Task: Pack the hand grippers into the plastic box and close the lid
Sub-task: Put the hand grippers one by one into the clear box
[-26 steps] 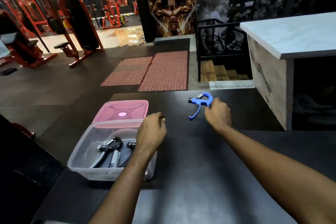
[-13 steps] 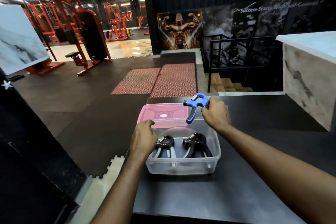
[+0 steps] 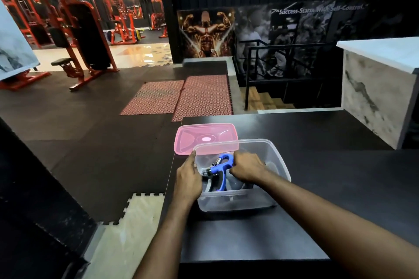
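Note:
A clear plastic box (image 3: 277,161) stands on the black table (image 3: 317,199). Inside it my right hand (image 3: 246,166) holds a blue hand gripper (image 3: 221,171) low over the black hand grippers (image 3: 207,175) on the bottom, which are partly hidden. My left hand (image 3: 187,178) rests against the box's left wall with its fingers on the rim. The pink lid (image 3: 205,138) lies flat on the table just behind the box, partly seen through the box's far wall.
The box sits close to the table's left edge, with dark floor and a foam mat (image 3: 127,222) below. A marble counter (image 3: 381,88) rises at the right. Red gym machines (image 3: 79,36) and a stair railing (image 3: 272,63) are far behind.
My right hand has carried the blue hand gripper from above the box's far rim down into the box. My left hand has shifted onto the box's left rim.

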A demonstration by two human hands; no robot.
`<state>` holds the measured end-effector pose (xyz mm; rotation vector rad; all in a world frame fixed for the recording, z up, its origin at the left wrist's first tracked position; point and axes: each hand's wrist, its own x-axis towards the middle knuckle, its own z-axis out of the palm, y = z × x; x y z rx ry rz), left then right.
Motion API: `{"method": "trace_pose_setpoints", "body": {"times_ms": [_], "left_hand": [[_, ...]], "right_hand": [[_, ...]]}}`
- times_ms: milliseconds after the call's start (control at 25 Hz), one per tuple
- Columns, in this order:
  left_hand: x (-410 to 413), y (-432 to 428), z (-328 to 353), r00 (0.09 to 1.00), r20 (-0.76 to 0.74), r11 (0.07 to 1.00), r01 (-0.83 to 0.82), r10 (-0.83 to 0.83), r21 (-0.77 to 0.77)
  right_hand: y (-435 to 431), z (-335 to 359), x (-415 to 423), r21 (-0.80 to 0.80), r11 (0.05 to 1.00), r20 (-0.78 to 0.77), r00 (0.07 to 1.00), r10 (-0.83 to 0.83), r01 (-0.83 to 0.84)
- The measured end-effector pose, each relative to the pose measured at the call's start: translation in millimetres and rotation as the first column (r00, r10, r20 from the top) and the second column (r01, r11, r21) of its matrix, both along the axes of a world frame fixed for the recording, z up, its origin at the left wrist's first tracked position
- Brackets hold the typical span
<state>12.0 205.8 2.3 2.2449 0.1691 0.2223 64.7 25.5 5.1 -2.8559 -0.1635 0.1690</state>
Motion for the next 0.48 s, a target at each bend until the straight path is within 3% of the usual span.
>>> {"method": "trace_pose_setpoints", "body": {"times_ms": [200,400,480], "left_hand": [[-1,1,-1,1.000,-0.002,0.999,-0.016,0.016,-0.034],[-3,0,0,0.999,-0.008,0.998,-0.046,0.046,-0.045],[-3,-1,1,0.998,-0.038,0.998,-0.047,0.045,-0.044]], "right_hand": [[22,-28,17,0.023,1.000,-0.162,0.987,0.021,-0.017],[32,-20,7,-0.006,0.995,-0.214,0.972,0.096,-0.099],[24,-6,0,0.077,0.997,-0.215,0.975,0.047,-0.031]]}}
